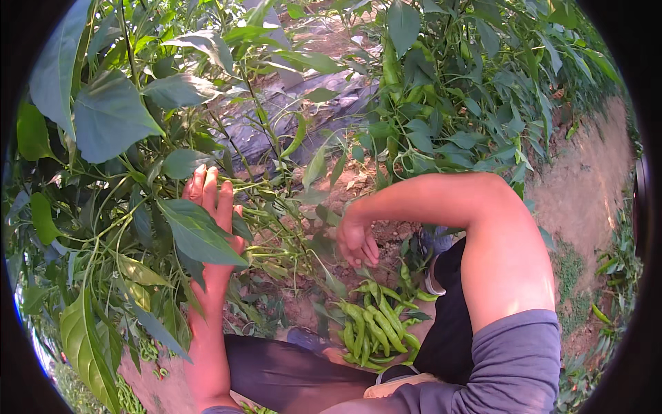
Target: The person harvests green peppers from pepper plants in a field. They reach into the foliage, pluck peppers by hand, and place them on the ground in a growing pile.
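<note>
My left hand (219,207) is raised among the leaves of a pepper plant (196,231), its fingers stretched upward and apart. A large leaf partly covers its palm and wrist. My right arm bends in from the right, and my right hand (357,240) hangs from a bent wrist with loose, slightly parted fingers and nothing visible in them. Below it a pile of long green peppers (376,324) lies on the ground between my feet. A curved green pepper (296,136) hangs from a stem beyond my hands.
Dense pepper plants (455,103) stand at the far right, with green peppers hanging among them. Dark plastic sheeting (252,134) covers soil behind the stems. A bare dirt path (586,172) runs along the right. More green peppers (129,397) lie at the lower left.
</note>
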A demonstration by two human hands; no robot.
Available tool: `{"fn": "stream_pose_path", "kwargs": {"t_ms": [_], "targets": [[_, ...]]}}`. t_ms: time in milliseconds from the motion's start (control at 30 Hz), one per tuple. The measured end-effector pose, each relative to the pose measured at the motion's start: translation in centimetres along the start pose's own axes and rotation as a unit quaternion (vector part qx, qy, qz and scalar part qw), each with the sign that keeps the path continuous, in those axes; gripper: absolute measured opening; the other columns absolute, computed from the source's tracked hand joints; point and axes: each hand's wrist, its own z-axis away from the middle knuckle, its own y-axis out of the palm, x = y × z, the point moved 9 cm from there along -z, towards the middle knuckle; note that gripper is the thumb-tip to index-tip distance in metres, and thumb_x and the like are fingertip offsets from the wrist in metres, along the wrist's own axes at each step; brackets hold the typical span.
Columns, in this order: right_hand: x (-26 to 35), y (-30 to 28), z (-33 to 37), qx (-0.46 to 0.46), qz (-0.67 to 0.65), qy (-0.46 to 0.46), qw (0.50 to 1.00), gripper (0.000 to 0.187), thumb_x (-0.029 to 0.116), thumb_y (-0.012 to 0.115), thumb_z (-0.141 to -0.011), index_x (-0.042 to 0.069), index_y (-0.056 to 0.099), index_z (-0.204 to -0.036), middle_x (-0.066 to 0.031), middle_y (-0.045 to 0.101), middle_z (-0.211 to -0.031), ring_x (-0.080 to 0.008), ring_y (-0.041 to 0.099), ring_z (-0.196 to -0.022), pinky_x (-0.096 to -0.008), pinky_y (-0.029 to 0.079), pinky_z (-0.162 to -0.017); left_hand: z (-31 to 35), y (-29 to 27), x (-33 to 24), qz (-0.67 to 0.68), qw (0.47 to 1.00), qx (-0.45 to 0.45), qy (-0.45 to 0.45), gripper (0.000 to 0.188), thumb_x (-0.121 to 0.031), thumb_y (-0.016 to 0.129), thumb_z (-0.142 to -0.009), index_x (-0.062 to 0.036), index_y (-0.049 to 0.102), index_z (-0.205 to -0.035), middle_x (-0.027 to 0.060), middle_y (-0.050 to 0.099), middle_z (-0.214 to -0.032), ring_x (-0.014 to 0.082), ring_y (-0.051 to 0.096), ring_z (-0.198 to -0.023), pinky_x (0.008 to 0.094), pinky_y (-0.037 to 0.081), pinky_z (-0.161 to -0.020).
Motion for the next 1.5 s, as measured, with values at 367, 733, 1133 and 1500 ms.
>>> {"fn": "stream_pose_path", "kwargs": {"t_ms": [367,733,1133,1500], "targets": [[-1.8,-23.0,32.7,-0.902,0.111,0.088,0.408,0.025,0.016,0.058,-0.104,0.001,0.076,-0.113,-0.0273,0.078,-0.112,-0.0416,0.077,-0.112,-0.0519,0.064,-0.09,-0.4,-0.5,-0.1,-0.034,0.999,0.034,0.003,0.05,-0.008,0.08,-0.091,-0.0037,0.066,-0.139,0.0176,0.055,-0.16,0.0402,0.044,-0.157,0.0576,0.038,-0.129],[-6.4,-16.9,13.6,-0.483,0.207,0.192,0.829,0.032,0.023,0.074,-0.09,0.005,0.083,-0.114,-0.0186,0.081,-0.117,-0.037,0.079,-0.1,-0.0509,0.063,-0.084,2.5,-6.0,-7.8,0.186,0.974,0.032,0.127,0.062,-0.003,0.081,-0.084,-0.0118,0.07,-0.144,0.015,0.061,-0.158,0.0397,0.057,-0.147,0.0535,0.046,-0.122],[23.1,14.5,6.8,-0.492,0.499,-0.244,0.67,0.053,0.028,0.068,-0.099,0.015,0.064,-0.15,-0.0173,0.077,-0.123,-0.0362,0.075,-0.111,-0.0509,0.058,-0.1,18.0,-7.0,-4.6,0.436,0.823,0.324,-0.167,0.047,-0.023,0.076,-0.101,0.0013,0.069,-0.14,0.0195,0.075,-0.136,0.0365,0.07,-0.132,0.0465,0.055,-0.11],[15.7,-1.2,28.4,-0.679,-0.117,-0.262,0.676,0.048,0.017,0.06,-0.112,0.014,0.058,-0.16,-0.0154,0.069,-0.143,-0.0254,0.065,-0.136,-0.0383,0.055,-0.115,22.8,-12.3,2.6,0.256,0.899,0.069,-0.349,0.059,-0.027,0.073,-0.101,-0.0085,0.056,-0.155,0.0201,0.062,-0.152,0.0436,0.063,-0.135,0.0538,0.053,-0.11]]}}
